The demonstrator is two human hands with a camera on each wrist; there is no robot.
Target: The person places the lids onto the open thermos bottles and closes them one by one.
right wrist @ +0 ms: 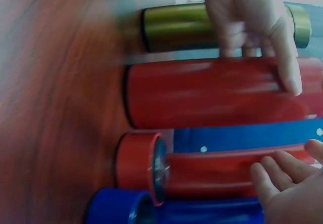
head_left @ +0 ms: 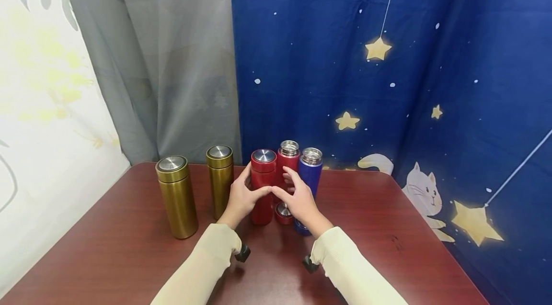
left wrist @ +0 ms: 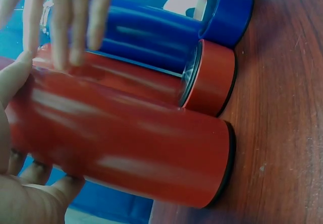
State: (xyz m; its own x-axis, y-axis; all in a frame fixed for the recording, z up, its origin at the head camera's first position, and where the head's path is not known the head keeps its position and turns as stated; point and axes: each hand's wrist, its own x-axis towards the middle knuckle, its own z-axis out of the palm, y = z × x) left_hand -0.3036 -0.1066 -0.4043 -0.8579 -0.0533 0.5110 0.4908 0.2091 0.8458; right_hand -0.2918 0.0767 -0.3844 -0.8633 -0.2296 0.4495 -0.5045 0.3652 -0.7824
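My left hand [head_left: 243, 196] grips a red thermos flask [head_left: 262, 178] with a steel-topped lid, thumb across its front and fingers along its left side. The flask stands upright on the table. My right hand [head_left: 300, 202] hovers to its right with loosely bent fingers and holds nothing; its thumb tip is close to the left thumb. Behind the right hand stand an uncapped red flask [head_left: 288, 152] and an uncapped blue flask [head_left: 311, 171], steel mouths showing. A red lid [left wrist: 214, 77] and a blue lid [left wrist: 229, 14] sit on the table in front of them.
Two gold flasks with lids on, one nearer [head_left: 178, 202] and one farther back [head_left: 219, 175], stand to the left. All stand on a reddish-brown wooden table [head_left: 366, 228]. A grey curtain [head_left: 185, 65] and a blue starry curtain [head_left: 302, 65] hang behind.
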